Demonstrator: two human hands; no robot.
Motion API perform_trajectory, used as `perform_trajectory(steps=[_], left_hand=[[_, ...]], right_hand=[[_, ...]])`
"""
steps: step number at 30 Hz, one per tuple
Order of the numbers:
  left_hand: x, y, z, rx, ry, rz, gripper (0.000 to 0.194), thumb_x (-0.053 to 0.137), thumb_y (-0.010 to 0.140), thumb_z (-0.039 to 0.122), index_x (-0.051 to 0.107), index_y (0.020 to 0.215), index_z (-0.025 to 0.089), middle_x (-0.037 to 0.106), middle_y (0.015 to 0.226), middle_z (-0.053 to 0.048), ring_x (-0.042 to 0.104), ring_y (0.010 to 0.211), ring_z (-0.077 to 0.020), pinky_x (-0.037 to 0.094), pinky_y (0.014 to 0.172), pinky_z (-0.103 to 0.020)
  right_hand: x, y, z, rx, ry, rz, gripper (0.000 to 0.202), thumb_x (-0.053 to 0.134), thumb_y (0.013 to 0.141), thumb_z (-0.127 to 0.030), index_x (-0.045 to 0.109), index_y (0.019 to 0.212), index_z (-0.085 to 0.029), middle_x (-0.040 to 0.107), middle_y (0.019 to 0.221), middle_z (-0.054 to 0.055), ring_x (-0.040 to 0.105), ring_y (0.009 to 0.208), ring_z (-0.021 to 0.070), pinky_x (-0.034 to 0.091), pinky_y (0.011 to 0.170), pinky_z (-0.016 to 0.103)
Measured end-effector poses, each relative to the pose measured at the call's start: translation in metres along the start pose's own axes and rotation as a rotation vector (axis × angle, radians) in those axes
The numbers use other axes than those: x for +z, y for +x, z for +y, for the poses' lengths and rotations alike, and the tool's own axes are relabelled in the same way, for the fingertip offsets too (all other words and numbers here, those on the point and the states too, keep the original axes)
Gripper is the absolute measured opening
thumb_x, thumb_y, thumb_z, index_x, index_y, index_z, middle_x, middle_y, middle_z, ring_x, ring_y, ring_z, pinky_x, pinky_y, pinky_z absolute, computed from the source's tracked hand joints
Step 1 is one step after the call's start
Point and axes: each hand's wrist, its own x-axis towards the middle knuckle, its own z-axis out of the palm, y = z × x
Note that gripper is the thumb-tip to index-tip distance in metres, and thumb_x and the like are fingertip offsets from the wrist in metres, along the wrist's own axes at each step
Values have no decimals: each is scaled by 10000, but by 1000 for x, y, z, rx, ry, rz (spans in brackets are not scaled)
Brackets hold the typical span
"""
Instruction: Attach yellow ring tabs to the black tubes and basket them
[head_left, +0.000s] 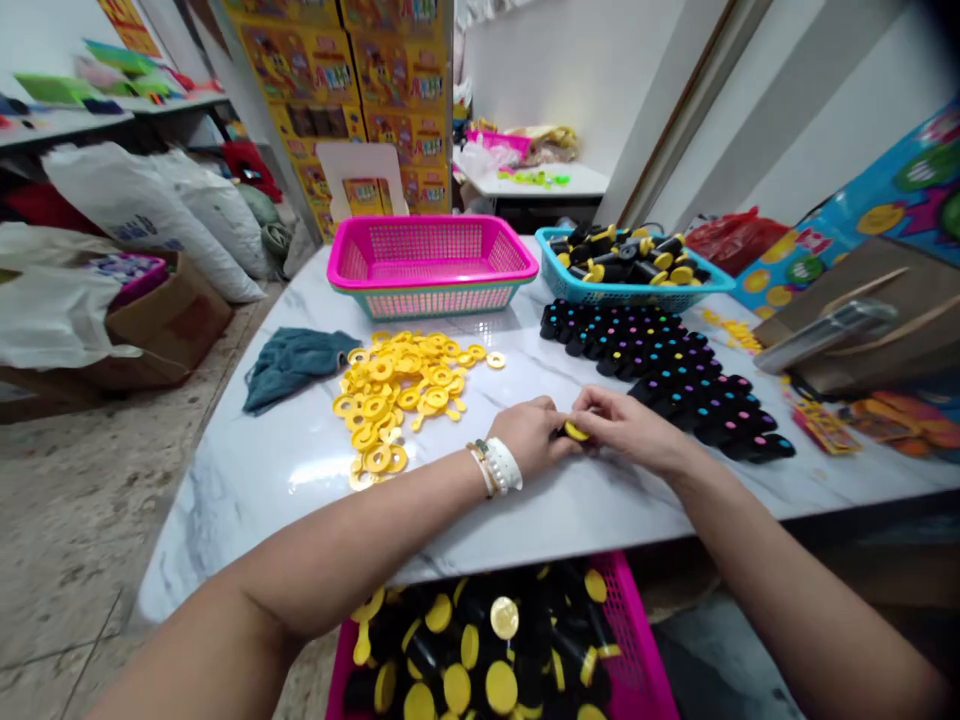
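Observation:
Both hands meet over the marble-patterned table [450,540]. My left hand [529,435], with bracelets at the wrist, is closed round a small black piece with a yellow end [576,431]. The fingers of my right hand [622,425] pinch the same piece from the other side; much of it is hidden between them. Left of the hands lies a loose pile of yellow rings [405,375]. Beyond my right hand stand rows of black pieces [667,370] with small coloured dots on top.
A pink basket [435,275] stacked on a green one and a blue basket [637,290] of black-and-yellow pieces stand at the back. A dark cloth [296,365] lies left. Below the table edge, a pink basket [637,640] holds black-and-yellow pieces. A paper bag [870,330] stands right.

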Motion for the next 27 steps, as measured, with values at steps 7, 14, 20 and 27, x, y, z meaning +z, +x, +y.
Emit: perform_trajectory(steps=[7,14,20,27], left_hand=[[-4,-2,11,49,44,-66,411,499,888,520,679,1087,209,643,957,-71,611,888,-209,441,685,-288],[-5,-1,10,-40,3,-59,236,579,862,377,697,931,185,705,937,-33,627,879,-154,424,662,-264],[-6,-3,10,4,58,-26,289,581,806,395,704,889,146,692,896,-78,629,818,-207,445,615,-289],[-4,0,1,-32,58,23,287,567,792,417,678,897,173,659,888,-66,623,797,-200,473,687,-284]], right_hand=[[22,-26,14,-243,-524,401,304,526,874,-342,634,1110,-184,654,842,76,599,647,181,472,593,305],[117,-108,21,-1063,-763,424,408,781,698,-200,674,1081,-290,643,999,106,623,942,306,490,845,435],[200,-97,3,-1334,-732,133,235,569,875,-183,684,1067,-256,696,1004,83,611,1012,259,496,856,392],[213,-69,-5,-1390,-688,109,102,550,851,-190,651,862,-196,643,838,63,591,745,201,493,629,340]])
